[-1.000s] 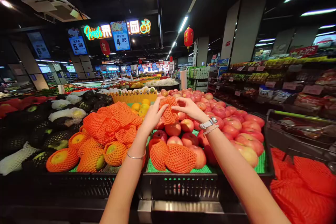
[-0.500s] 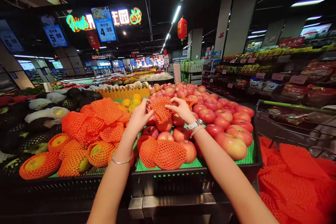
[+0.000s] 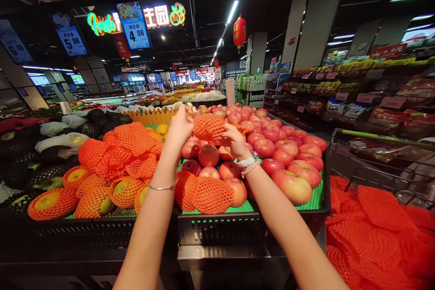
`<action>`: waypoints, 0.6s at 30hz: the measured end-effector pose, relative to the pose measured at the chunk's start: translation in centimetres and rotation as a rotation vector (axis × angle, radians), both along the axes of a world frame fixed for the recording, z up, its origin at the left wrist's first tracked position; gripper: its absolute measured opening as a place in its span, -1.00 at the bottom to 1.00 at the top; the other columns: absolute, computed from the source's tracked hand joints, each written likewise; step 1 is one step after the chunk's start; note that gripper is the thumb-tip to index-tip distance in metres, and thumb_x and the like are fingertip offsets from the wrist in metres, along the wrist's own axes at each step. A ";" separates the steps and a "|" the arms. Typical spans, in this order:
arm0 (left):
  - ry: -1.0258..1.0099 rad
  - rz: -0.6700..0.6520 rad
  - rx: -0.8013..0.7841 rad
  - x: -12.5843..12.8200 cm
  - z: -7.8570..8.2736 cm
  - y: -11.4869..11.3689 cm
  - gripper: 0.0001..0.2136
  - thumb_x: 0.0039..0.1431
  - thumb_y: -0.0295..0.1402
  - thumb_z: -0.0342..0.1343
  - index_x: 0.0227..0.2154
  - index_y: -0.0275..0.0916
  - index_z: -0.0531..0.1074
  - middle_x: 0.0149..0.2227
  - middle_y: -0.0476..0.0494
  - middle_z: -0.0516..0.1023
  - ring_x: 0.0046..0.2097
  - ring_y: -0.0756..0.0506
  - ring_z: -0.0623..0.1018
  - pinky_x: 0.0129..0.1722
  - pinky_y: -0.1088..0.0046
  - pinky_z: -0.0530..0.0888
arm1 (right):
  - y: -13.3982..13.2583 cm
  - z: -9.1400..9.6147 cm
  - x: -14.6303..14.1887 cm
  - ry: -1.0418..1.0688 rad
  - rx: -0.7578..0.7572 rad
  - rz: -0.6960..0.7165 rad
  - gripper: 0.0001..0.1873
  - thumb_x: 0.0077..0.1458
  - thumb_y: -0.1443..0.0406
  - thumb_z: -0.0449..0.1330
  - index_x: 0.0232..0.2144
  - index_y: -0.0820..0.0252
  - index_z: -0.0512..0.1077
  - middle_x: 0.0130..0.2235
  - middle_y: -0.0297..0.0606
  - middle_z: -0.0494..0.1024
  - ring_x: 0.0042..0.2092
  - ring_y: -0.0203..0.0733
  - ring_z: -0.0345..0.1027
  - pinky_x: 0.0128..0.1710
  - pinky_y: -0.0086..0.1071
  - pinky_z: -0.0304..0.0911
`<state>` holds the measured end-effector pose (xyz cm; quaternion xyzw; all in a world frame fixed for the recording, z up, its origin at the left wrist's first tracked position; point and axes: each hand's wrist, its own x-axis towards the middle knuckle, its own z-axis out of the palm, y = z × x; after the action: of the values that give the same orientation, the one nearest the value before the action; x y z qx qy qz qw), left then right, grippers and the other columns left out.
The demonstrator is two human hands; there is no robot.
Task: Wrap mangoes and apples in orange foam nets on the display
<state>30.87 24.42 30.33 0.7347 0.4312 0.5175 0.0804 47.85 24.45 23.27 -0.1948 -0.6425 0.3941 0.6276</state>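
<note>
Above the apples I hold an orange foam net sleeve (image 3: 208, 127) with both hands. My left hand (image 3: 181, 128) is closed in a pinch at the sleeve's left end, its fingertips partly hidden. My right hand (image 3: 235, 142) grips the right end, with fingers curled round it. The sleeve looks rounded; whether fruit is inside I cannot tell. Red apples (image 3: 263, 148) fill the black crate (image 3: 217, 223) below, which has a green mat. At its front lie net-covered apples (image 3: 213, 195).
On the left are netted orange fruits (image 3: 52, 205) and a heap of orange net sleeves (image 3: 118, 149). Dark netted fruit (image 3: 41, 176) lies farther left. At the right stands a shopping cart (image 3: 380, 133), with a pile of red-orange nets (image 3: 377, 226) below it.
My left hand has risen slightly and tilted upward at the sleeve's left end. My right hand has lowered a little and curled round the sleeve, which looks fuller and wider. The view shifted slightly.
</note>
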 end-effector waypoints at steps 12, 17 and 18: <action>-0.285 -0.569 -0.323 -1.1 -5.4 2.5 -0.78 -0.18 -0.32 0.19 -0.40 -0.28 0.45 -0.34 -0.12 0.61 -0.21 -0.17 0.58 -0.08 0.25 0.48 | -0.1 -0.9 -0.9 -0.746 0.570 -0.760 -0.55 -0.02 0.52 0.08 -0.03 0.42 0.42 0.16 0.15 0.37 0.19 0.09 0.23 0.25 -0.02 0.14; -0.190 -0.501 -0.317 -1.6 -5.8 3.1 -0.77 -0.13 -0.29 0.15 -0.38 -0.28 0.47 -0.33 -0.13 0.61 -0.18 -0.17 0.57 -0.07 0.25 0.48 | -0.4 -1.7 -1.9 -0.890 0.598 -0.767 -0.60 0.16 0.50 -0.02 -0.01 0.34 0.44 0.10 0.07 0.45 0.15 0.00 0.30 0.19 -0.05 0.24; -0.177 -0.492 -0.308 -1.6 -5.9 3.2 -0.76 -0.14 -0.28 0.15 -0.36 -0.29 0.47 -0.32 -0.13 0.61 -0.18 -0.16 0.56 -0.06 0.25 0.48 | -0.4 -1.8 -2.0 -0.898 0.608 -0.743 -0.59 0.17 0.50 -0.04 0.00 0.36 0.44 0.11 0.09 0.44 0.17 0.00 0.29 0.20 -0.07 0.25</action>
<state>29.27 27.62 24.45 0.7481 0.3051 0.4731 0.3512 45.85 24.07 21.43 -0.3634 -0.8147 -0.1678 0.4197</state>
